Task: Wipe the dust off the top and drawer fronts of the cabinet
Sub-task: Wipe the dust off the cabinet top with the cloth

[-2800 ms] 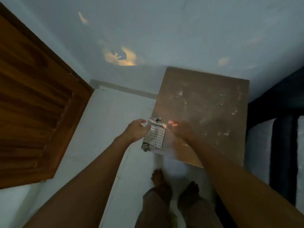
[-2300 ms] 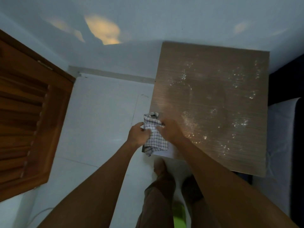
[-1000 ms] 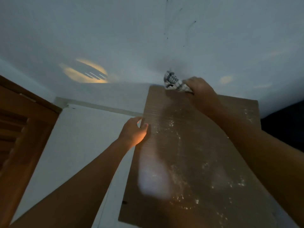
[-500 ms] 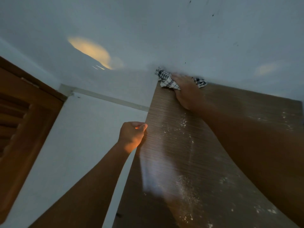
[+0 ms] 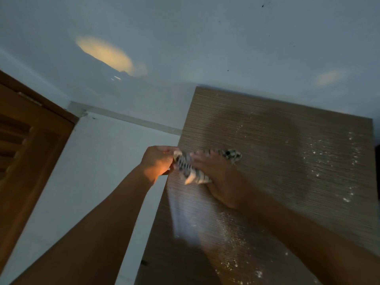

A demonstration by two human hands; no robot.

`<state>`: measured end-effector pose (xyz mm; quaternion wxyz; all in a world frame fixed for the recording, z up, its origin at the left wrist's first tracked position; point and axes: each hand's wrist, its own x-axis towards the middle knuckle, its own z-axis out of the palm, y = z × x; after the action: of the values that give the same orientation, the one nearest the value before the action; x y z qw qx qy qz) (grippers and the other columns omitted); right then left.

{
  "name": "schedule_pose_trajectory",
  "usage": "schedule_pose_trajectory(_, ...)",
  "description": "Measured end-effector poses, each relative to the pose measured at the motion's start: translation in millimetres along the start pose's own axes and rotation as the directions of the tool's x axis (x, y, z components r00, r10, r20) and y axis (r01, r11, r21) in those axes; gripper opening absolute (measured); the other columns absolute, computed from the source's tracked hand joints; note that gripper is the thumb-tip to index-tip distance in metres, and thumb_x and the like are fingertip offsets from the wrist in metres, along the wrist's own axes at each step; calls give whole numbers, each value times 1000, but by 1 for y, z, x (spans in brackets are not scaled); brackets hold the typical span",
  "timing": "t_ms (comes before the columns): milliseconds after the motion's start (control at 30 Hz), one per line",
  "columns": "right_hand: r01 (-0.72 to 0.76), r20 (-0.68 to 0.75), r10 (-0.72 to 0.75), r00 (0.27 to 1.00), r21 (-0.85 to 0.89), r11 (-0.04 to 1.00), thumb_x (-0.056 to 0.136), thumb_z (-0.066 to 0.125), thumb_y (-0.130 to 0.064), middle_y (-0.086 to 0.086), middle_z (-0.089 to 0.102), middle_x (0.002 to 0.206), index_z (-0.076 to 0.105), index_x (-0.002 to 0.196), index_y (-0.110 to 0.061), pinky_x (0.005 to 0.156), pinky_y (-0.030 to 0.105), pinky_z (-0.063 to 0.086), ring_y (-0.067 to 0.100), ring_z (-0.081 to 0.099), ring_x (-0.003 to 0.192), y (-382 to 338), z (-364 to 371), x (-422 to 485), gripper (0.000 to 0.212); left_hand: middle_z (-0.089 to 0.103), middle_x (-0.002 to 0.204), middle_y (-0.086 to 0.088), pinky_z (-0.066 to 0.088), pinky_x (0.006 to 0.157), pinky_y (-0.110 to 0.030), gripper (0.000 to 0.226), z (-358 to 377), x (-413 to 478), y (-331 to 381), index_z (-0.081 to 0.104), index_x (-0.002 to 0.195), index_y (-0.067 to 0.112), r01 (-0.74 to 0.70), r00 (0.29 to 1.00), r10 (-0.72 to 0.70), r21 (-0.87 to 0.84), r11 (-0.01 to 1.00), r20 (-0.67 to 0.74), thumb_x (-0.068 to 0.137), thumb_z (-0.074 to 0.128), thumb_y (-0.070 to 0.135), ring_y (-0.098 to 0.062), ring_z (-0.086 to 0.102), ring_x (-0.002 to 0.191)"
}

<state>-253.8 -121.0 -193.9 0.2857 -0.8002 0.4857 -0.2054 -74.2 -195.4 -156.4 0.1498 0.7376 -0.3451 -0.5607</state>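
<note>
Right hand (image 5: 219, 178) flat, fingers pressing black-and-white checked cloth (image 5: 190, 171) onto brown wood-grain cabinet top (image 5: 267, 130), at left edge. Left hand (image 5: 157, 161) curled, pinching cloth end. Cloth lies crosswise; white dust specks (image 5: 331, 159) sit off to right, right hand nearer imo.

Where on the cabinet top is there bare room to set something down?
Free: the far strip of the cabinet top between the checked cloth and the wall, and the dust-speckled right half. Crowded: the left edge, where the left hand and right hand meet on the cloth; the right forearm crosses the near part.
</note>
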Motion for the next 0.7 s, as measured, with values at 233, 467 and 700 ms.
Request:
schedule_pose_trajectory(233, 1, -21, 1, 1000, 87, 996, 84, 46, -12, 3, 62, 128, 54, 126, -16, 105, 42, 42, 12, 48, 126, -49, 13, -61, 43, 70, 111, -11, 54, 89, -39, 36, 5, 4, 9, 66, 123, 16, -289, 945, 327, 500, 816, 12, 89, 64, 26, -26, 66, 99)
schedule_pose_trajectory(467, -160, -270, 208, 940, 189, 969, 94, 51, -16, -11, 59, 127, 53, 131, -28, 89, 32, 51, 6, 57, 111, -29, -99, -41, 39, 48, 143, -11, 42, 105, -45, 75, 28, 14, 24, 32, 147, 22, -416, 907, 333, 683, 601, 259, 85, 58, 54, -28, 49, 128)
schedule_pose_trajectory(700, -341, -293, 288, 912, -148, 928, 88, 42, -31, 11, 62, 119, 58, 128, -16, 84, 34, 46, 27, 57, 104, 70, -162, 42, 45, 34, 154, -11, 30, 115, -39, 93, 34, 14, 33, 13, 154, 24, -329, 944, 256, 675, 661, 209, 83, 71, 37, -27, 35, 141)
